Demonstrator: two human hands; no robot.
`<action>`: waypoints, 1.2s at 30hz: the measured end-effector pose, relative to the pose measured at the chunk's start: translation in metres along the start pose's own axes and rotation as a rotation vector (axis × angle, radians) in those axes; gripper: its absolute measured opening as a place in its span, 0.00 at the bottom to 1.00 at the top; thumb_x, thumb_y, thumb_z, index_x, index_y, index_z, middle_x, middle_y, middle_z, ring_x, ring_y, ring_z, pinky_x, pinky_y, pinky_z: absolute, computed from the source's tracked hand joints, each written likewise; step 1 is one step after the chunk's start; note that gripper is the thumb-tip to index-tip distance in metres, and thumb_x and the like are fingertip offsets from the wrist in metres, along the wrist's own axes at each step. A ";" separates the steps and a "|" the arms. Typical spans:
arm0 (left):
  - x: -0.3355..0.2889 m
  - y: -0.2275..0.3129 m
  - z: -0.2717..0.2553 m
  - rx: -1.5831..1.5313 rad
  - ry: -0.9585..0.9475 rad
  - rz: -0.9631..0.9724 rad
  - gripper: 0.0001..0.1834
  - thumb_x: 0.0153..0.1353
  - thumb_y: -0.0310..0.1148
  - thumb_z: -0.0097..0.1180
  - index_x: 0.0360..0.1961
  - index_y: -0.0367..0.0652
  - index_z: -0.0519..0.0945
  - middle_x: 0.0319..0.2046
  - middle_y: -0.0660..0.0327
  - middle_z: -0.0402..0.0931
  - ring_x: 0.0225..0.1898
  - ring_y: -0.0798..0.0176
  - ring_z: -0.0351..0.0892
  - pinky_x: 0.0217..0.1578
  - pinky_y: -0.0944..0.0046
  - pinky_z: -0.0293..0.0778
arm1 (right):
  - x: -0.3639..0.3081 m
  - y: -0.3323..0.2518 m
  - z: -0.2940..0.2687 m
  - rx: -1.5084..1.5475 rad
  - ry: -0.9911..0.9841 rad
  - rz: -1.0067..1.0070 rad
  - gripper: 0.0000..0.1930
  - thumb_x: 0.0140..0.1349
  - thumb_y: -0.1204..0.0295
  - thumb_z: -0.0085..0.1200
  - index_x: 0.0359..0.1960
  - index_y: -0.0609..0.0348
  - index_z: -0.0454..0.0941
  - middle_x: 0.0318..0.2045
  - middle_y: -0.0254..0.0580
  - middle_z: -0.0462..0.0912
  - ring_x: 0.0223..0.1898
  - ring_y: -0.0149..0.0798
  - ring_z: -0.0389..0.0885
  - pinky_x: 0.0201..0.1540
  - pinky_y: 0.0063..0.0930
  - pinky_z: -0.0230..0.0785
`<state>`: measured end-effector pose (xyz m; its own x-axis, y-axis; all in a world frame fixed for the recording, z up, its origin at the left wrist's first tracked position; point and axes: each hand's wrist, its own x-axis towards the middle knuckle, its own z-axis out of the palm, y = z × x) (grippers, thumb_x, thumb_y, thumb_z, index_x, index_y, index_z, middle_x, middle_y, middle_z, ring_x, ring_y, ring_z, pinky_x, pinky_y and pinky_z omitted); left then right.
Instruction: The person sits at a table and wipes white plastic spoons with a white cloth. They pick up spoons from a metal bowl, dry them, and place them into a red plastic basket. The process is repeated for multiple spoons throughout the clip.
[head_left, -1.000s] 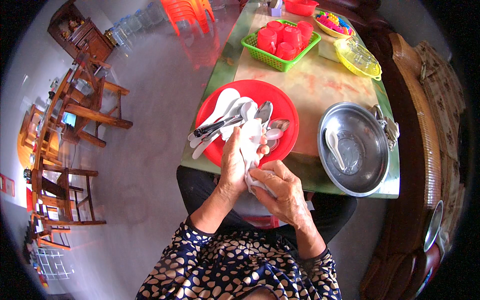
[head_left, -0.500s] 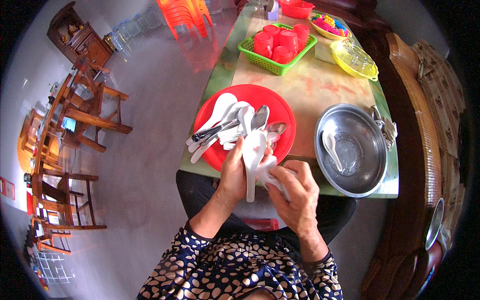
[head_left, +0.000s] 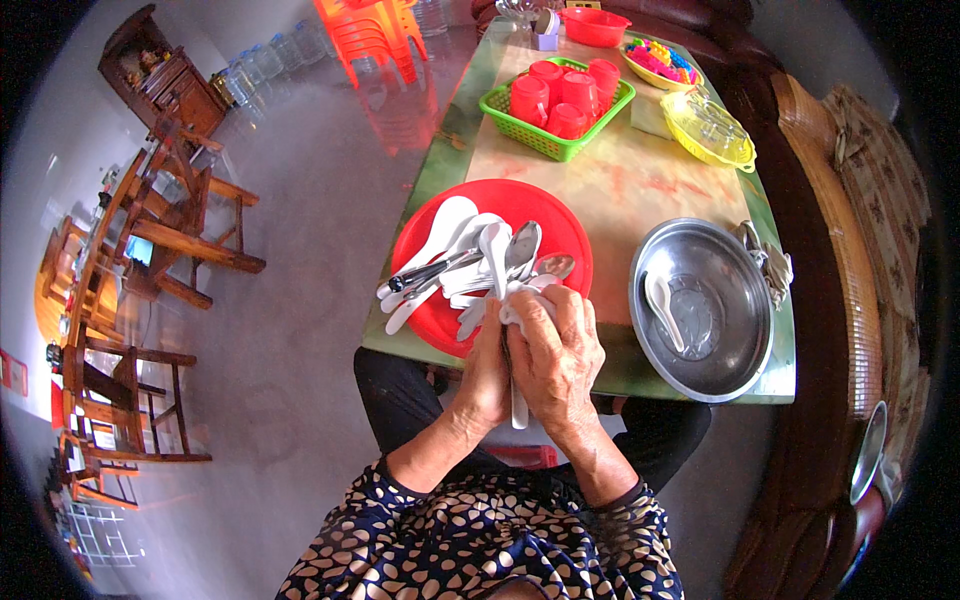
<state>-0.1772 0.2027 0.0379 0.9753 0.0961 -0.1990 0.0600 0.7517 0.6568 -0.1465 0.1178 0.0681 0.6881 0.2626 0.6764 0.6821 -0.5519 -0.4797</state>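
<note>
Both hands meet just in front of the table edge. My right hand (head_left: 555, 355) wraps a white cloth (head_left: 520, 300) around a white spoon (head_left: 519, 405), whose handle pokes out below. Against it from the left presses my left hand (head_left: 488, 375), gripping the same spoon and cloth. Just beyond them sits a red plate (head_left: 540, 205) piled with several white spoons and metal spoons (head_left: 470, 260). To the right stands a metal basin (head_left: 700, 310) with one white spoon (head_left: 662, 305) inside.
A green basket (head_left: 555, 105) of red cups, a yellow lidded dish (head_left: 708, 130), a bowl of colourful items (head_left: 660, 65) and a red bowl (head_left: 595, 25) stand farther back. Wooden chairs (head_left: 150, 240) and orange stools (head_left: 375, 30) are on the floor to the left.
My hands have drawn back from over the red plate toward my body, carrying the cloth-wrapped white spoon; the right hand now covers the spoon's bowl.
</note>
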 end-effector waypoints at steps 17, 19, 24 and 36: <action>0.010 0.005 -0.002 0.226 0.093 0.172 0.32 0.67 0.57 0.29 0.52 0.39 0.69 0.40 0.60 0.72 0.38 0.67 0.71 0.43 0.66 0.69 | -0.016 0.003 -0.016 0.232 -0.280 0.105 0.12 0.49 0.75 0.58 0.38 0.60 0.77 0.32 0.45 0.77 0.30 0.48 0.79 0.30 0.35 0.72; 0.010 0.006 -0.005 0.216 0.092 0.179 0.32 0.66 0.58 0.31 0.51 0.39 0.69 0.38 0.60 0.72 0.36 0.68 0.71 0.40 0.68 0.69 | -0.019 0.003 -0.020 0.301 -0.316 0.099 0.13 0.49 0.77 0.59 0.38 0.61 0.78 0.32 0.45 0.77 0.31 0.48 0.79 0.32 0.34 0.72; 0.016 0.015 -0.008 0.065 0.105 0.171 0.30 0.64 0.59 0.38 0.49 0.41 0.70 0.35 0.62 0.73 0.33 0.68 0.70 0.36 0.69 0.69 | -0.032 0.002 -0.032 0.418 -0.395 0.083 0.14 0.47 0.78 0.60 0.38 0.62 0.78 0.32 0.45 0.78 0.31 0.47 0.79 0.33 0.33 0.72; 0.001 0.010 0.002 0.131 -0.077 0.086 0.32 0.67 0.56 0.33 0.56 0.38 0.67 0.50 0.56 0.71 0.50 0.64 0.71 0.52 0.63 0.67 | -0.030 0.024 -0.030 0.703 -0.085 0.605 0.17 0.50 0.69 0.61 0.41 0.64 0.75 0.33 0.44 0.77 0.34 0.37 0.78 0.37 0.28 0.72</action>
<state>-0.1750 0.2087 0.0459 0.9912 0.1018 -0.0851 -0.0017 0.6512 0.7589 -0.1580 0.0735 0.0530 0.9724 0.1589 0.1708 0.1754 -0.0150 -0.9844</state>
